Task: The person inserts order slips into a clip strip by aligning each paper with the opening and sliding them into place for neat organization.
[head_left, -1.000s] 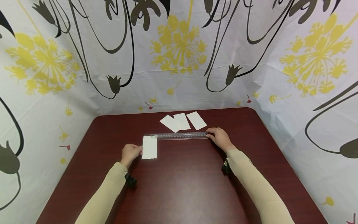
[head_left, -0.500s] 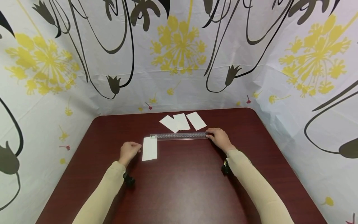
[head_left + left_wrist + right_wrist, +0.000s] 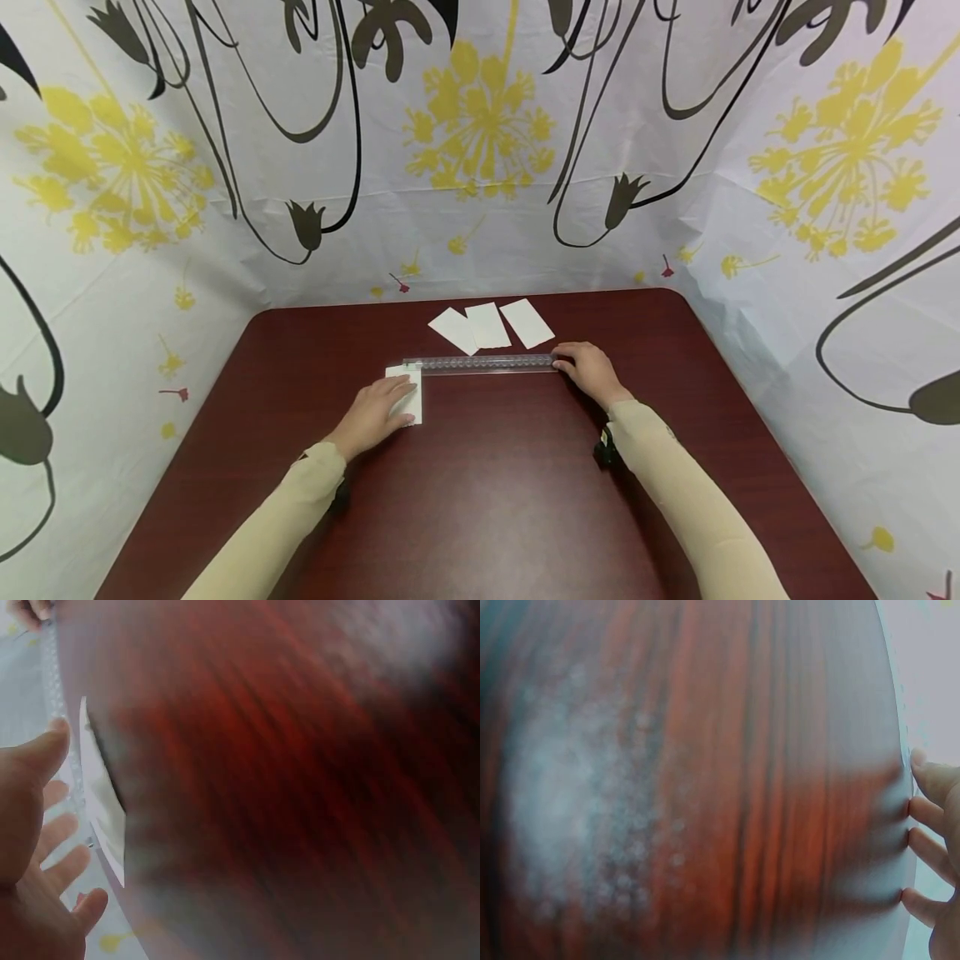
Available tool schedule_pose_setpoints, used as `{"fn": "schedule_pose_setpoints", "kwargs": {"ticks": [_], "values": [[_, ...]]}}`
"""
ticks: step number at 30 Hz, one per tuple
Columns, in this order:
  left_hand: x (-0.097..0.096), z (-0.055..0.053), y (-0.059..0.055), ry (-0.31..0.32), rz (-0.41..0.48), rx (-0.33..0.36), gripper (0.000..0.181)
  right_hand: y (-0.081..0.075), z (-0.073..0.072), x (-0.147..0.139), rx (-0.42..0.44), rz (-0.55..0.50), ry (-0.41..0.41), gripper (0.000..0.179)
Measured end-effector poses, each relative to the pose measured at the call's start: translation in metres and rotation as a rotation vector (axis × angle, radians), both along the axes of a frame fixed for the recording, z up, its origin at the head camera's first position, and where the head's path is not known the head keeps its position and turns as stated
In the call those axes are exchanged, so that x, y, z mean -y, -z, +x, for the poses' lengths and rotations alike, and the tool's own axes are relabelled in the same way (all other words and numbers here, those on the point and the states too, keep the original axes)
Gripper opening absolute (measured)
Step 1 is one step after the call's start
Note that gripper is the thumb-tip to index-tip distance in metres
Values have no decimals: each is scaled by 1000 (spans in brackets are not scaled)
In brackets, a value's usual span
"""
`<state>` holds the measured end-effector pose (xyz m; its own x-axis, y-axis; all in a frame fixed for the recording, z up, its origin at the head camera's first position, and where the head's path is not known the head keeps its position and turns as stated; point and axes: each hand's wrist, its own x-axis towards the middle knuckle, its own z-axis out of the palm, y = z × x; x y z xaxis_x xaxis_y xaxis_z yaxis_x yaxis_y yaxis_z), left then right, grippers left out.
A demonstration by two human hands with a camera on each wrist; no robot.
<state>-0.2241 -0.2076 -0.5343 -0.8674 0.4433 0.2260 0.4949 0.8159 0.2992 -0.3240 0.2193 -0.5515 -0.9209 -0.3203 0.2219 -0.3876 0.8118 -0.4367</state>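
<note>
White fabric backdrop (image 3: 525,254) with yellow and dark floral print; stands at the far, left and right sides. Red-brown, wood-grained surface (image 3: 517,508) with rounded far corners. Pair of cream long sleeves (image 3: 697,500), one left, one right, reaching in from the near side. Long, clear plastic ruler (image 3: 487,364), lying left to right on the surface. Bare right hand (image 3: 592,372): grip spread, fingertips touching the ruler's right end. Bare left hand (image 3: 371,414): grip spread above a thin white rectangular card (image 3: 417,406); contact unclear. That card lies at the ruler's left end, which overlaps its far part. Three more thin white rectangular cards (image 3: 487,326), beyond the ruler, side by side, variously angled.
</note>
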Motion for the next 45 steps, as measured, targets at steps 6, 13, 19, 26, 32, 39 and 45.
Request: {"fn": "schedule_pose_setpoints", "kwargs": {"ticks": [6,13,19,26,32,39,45], "values": [[0,-1,3,39,-80,51,60,0,1,1,-4,-2,-12,35],[0,-3,2,61,-95,106,56,0,1,1,-13,7,-10,35],[-1,-3,1,61,-116,115,55,0,1,1,-16,3,-9,35],[-2,-6,-1,59,-117,128,56,0,1,1,-35,-2,-9,32],[-3,-8,0,63,-123,137,56,-1,1,0,-25,-2,-3,33],[-4,-8,0,72,-116,142,56,-1,0,0,-29,16,-5,32],[-5,-9,0,78,-126,135,56,-5,3,2,-62,34,-20,30]]}}
